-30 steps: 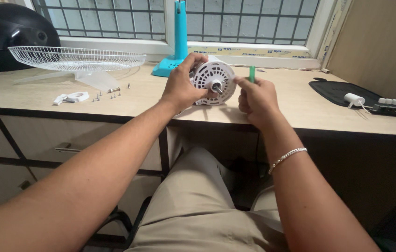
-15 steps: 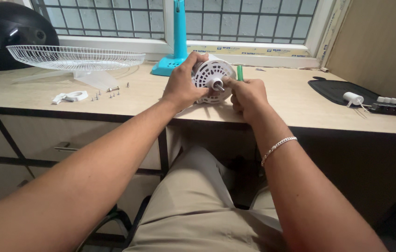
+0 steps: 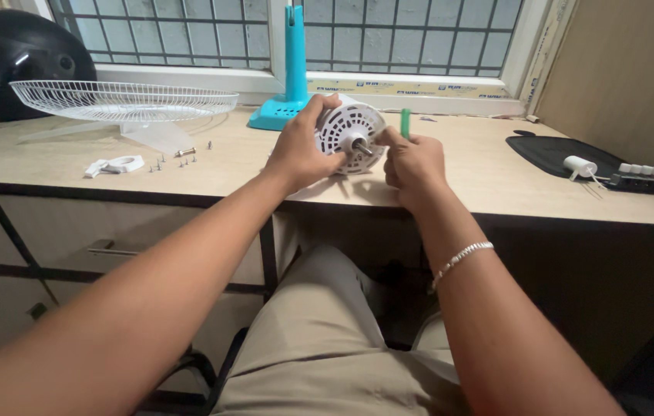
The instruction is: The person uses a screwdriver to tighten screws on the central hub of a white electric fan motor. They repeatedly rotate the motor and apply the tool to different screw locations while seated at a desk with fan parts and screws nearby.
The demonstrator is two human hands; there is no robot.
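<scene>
Pale wooden desk [image 3: 496, 181] under barred window [image 3: 389, 31]; hands closed: left [image 3: 300, 150] around white fan motor [image 3: 350, 131], right [image 3: 415, 162] around green-handled tool [image 3: 405, 123].

One motor [image 3: 348, 137], one grille [image 3: 123, 101], one stand [image 3: 290, 69], one helmet [image 3: 11, 58], two hands [image 3: 301, 150], several loose screws [image 3: 181, 158]

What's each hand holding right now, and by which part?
Left hand grips the white fan motor housing by its rim, propped on the desk. Right hand holds a green-handled tool by the handle, its tip hidden.
</scene>
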